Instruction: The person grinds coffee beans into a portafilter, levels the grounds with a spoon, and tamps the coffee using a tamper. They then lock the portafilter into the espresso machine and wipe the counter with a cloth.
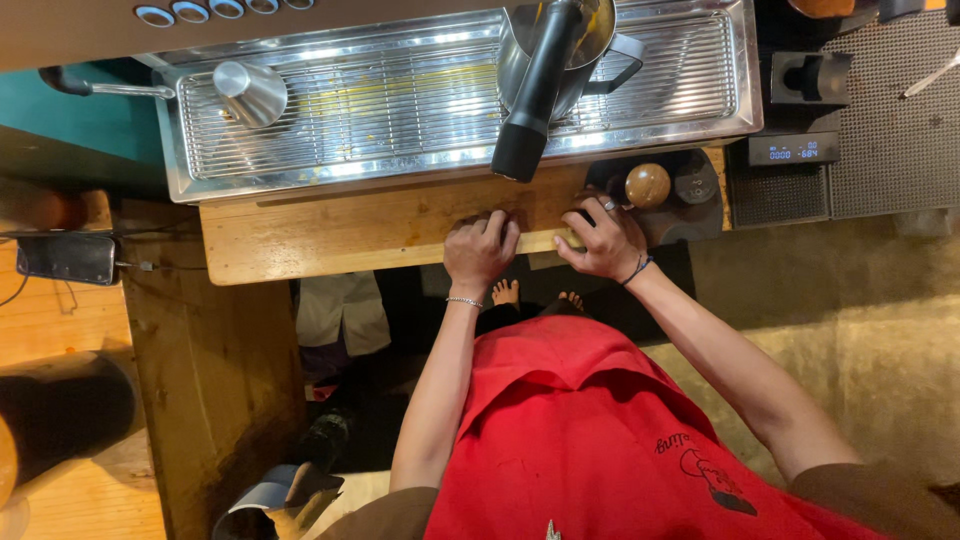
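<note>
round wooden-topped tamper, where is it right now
In the head view the round wooden-topped tamper stands on a dark mat at the wooden counter's right end, just beyond the right hand, below the steel drip tray.

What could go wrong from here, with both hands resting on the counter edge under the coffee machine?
The portafilter handle juts out over the drip tray just above the left hand; raising that hand could knock it. The metal jug beside it might be bumped and spill. The right hand lies close to the tamper at the wooden counter edge, so a careless nudge could send it off.
</note>
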